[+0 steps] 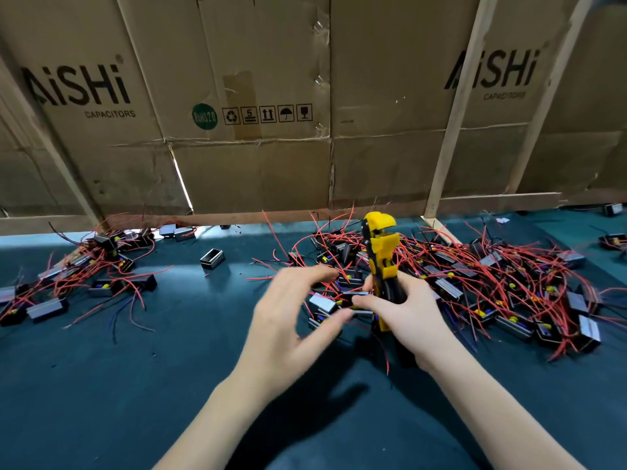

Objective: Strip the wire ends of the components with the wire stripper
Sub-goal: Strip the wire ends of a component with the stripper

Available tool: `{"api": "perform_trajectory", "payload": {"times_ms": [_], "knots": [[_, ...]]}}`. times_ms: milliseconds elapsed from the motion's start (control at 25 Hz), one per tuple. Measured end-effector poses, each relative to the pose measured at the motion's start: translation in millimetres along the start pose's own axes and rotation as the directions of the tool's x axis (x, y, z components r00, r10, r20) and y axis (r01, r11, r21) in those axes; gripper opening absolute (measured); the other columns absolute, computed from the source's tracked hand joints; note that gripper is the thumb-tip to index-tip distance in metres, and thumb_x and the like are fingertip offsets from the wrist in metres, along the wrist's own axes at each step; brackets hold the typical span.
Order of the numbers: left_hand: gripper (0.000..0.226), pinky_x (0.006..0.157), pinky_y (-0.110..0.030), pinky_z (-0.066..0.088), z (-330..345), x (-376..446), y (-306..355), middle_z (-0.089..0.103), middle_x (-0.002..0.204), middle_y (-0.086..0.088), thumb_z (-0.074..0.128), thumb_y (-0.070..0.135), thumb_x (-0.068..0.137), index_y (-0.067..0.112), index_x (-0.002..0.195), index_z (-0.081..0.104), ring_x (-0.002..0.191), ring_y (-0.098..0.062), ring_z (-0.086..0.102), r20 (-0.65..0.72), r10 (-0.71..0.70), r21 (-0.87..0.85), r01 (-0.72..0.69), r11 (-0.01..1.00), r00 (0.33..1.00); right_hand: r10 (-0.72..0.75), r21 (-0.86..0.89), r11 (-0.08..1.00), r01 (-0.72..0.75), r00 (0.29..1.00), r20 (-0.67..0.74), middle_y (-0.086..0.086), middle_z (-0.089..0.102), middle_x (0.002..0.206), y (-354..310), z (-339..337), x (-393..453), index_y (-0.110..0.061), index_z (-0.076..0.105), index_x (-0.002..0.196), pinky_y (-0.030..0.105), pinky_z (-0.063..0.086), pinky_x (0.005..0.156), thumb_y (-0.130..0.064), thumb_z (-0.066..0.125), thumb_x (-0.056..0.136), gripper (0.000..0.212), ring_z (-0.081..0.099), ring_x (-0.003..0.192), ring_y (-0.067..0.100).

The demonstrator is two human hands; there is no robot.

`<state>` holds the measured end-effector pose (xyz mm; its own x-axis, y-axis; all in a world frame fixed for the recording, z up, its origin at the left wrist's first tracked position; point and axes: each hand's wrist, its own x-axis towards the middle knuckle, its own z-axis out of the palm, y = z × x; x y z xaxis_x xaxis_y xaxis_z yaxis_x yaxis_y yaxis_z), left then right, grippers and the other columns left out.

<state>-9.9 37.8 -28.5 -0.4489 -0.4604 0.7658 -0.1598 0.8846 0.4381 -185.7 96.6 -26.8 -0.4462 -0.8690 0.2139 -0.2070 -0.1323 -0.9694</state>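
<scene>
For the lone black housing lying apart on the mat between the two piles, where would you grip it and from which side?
Grip the lone black housing across its two long side walls, coming straight down from above. It lies open side up on the green mat, apart from both piles, with no wires over it, so its rim looks free all round. The left hand is nearer; the right hand holds the wire stripper.
</scene>
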Motion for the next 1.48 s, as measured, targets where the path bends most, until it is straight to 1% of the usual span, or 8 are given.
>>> {"api": "perform_trajectory", "payload": {"times_ms": [320,560,680,800,1000,1160,1360,1480], "knots": [[0.025,0.086,-0.024,0.051,11,-3,-6,0.071,0.102,0.011,0.075,0.015,0.083,0.022,0.107,0.071,0.097,-0.012,0.066,0.095,-0.172,-0.189,0.187,0.964,0.981,-0.07,0.071,0.996,0.061,0.989,0.131,0.004,0.069,0.074,-1,4,-5,-0.006,0.067,0.085,0.017,0.048,0.068,-0.027,0.079,0.067,0.03,0.062,0.07,0.008],[0.019,0.089,-0.042,0.054,4,3,-24,0.069,0.111,-0.016,0.06,0.005,0.092,0.015,0.105,0.07,0.105,-0.026,0.064,0.193,-0.64,-0.626,0.596,0.503,0.743,0.036,-0.12,0.992,-0.041,0.998,-0.046,-0.002,0.074,0.078,13,-6,5,-0.021,0.056,0.102,0.047,0.052,0.09,-0.068,0.073,0.062,0.064,0.07,0.08,0.017],[0.023,0.063,-0.023,0.055,-1,9,-26,0.072,0.103,-0.012,0.051,0.007,0.094,0.009,0.108,0.069,0.087,-0.018,0.069,0.302,-0.707,-0.778,0.594,0.205,0.64,0.062,-0.15,0.986,-0.075,0.994,-0.091,-0.005,0.074,0.078,19,-5,6,-0.021,0.063,0.097,0.045,0.052,0.09,-0.056,0.074,0.073,0.044,0.07,0.078,0.012],[0.028,0.053,-0.017,0.05,-8,10,-29,0.074,0.096,-0.003,0.048,0.013,0.096,0.014,0.097,0.076,0.076,-0.011,0.071,0.366,-0.728,-0.784,0.614,0.094,0.579,0.019,-0.198,0.98,-0.029,0.998,-0.051,-0.005,0.073,0.076,18,-4,3,-0.026,0.072,0.08,0.035,0.05,0.08,-0.053,0.073,0.078,0.027,0.066,0.076,0.01],[0.03,0.049,-0.015,0.046,-15,10,-31,0.076,0.1,-0.003,0.05,0.016,0.096,0.02,0.09,0.079,0.075,-0.01,0.071,0.414,-0.712,-0.721,0.682,0.125,0.568,0.113,-0.274,0.957,-0.094,0.992,0.054,-0.001,0.071,0.091,17,-2,3,-0.021,0.075,0.084,0.034,0.047,0.084,-0.067,0.074,0.063,0.051,0.064,0.091,0.017],[0.02,0.046,-0.014,0.044,-18,12,-31,0.077,0.095,-0.001,0.055,0.016,0.094,0.015,0.09,0.074,0.073,-0.009,0.071,0.417,-0.744,-0.673,0.728,0.134,0.522,0.155,-0.101,0.984,-0.148,0.986,0.063,0.0,0.065,0.07,11,-15,6,-0.013,0.073,0.071,0.026,0.043,0.063,-0.07,0.078,0.054,0.06,0.057,0.067,0.014],[0.009,0.043,-0.015,0.041,-20,11,-28,0.076,0.104,-0.001,0.051,0.019,0.098,0.023,0.091,0.056,0.078,-0.015,0.074,0.462,-0.714,-0.656,0.744,0.124,0.526,0.356,-0.092,0.934,-0.344,0.908,0.22,0.004,0.074,0.08,16,-37,16,-0.012,0.077,0.074,0.024,0.046,0.073,-0.074,0.057,0.074,0.064,0.066,0.073,0.014],[0.006,0.041,-0.015,0.037,-19,10,-26,0.075,0.107,-0.004,0.05,0.023,0.099,0.026,0.094,0.052,0.074,-0.016,0.073,0.473,-0.695,-0.59,0.781,0.208,0.542,0.242,-0.148,0.963,-0.226,0.965,0.1,-0.004,0.066,0.063,22,-34,17,-0.016,0.067,0.057,0.028,0.042,0.071,-0.058,0.057,0.088,0.053,0.059,0.063,0.012]]}}
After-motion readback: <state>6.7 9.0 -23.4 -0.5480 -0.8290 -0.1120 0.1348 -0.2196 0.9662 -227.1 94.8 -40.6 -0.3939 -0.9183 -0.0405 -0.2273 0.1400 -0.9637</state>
